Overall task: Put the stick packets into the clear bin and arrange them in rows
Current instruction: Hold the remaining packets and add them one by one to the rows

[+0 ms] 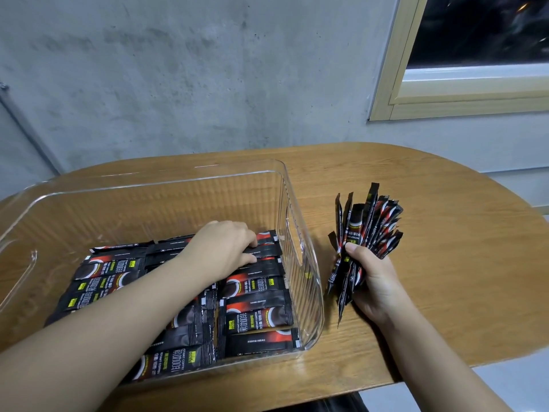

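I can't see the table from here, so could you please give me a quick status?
Left hand in the bin, fingers on a packet. Right hand grips a bundle outside it. Nothing in the way.

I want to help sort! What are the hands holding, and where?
The right hand grips a bunch of stick packets around its lower half. The left hand pinches one packet inside the clear bin.
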